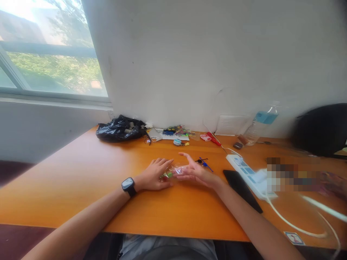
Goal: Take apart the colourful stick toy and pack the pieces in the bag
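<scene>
A small crinkled clear plastic bag [177, 170] with something green in it lies on the table between my hands. My left hand [154, 176], with a black watch [128, 185] on its wrist, rests palm down, fingers stretched out and thumb apart, touching the bag's left side. From the other side my right hand [200, 174] reaches in with its fingers spread, some of them at the bag's right edge. Whether those fingertips touch the plastic is hard to tell. Thin blue and black pieces [204, 163] lie just beyond my right hand.
A black phone-like slab [241, 189] and a white power strip [248, 177] with cables lie to the right. Along the wall are a black plastic bag [119, 129], a pile of small colourful parts [177, 130], a round tin [177, 142] and a clear bottle [257, 126].
</scene>
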Demonstrator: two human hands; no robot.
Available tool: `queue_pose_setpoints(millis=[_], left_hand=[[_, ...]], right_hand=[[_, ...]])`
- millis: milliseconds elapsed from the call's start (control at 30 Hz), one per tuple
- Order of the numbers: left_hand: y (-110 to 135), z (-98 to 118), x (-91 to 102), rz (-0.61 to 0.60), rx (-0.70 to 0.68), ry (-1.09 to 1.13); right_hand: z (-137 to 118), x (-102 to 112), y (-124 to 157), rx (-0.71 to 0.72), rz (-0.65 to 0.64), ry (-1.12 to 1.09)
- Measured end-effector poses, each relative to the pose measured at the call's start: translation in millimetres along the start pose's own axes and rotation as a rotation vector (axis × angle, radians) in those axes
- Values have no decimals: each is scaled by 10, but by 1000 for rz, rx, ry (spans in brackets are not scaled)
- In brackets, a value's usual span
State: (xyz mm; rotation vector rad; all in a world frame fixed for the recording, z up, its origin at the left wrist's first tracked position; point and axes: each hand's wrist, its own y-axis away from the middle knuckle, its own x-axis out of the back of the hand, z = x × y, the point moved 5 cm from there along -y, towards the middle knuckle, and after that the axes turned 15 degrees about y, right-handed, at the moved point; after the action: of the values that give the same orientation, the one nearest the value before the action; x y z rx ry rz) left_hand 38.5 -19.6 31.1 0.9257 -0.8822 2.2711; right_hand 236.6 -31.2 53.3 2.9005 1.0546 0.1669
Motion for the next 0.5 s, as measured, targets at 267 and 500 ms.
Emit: queue_pose_setpoints(millis=[267, 500], left_hand=[[1, 41, -42, -32, -36, 4], [-11, 68, -31, -36, -44, 45]], right_hand=[[-1, -44, 32, 63, -101, 99], [128, -103, 18, 91, -245, 206]])
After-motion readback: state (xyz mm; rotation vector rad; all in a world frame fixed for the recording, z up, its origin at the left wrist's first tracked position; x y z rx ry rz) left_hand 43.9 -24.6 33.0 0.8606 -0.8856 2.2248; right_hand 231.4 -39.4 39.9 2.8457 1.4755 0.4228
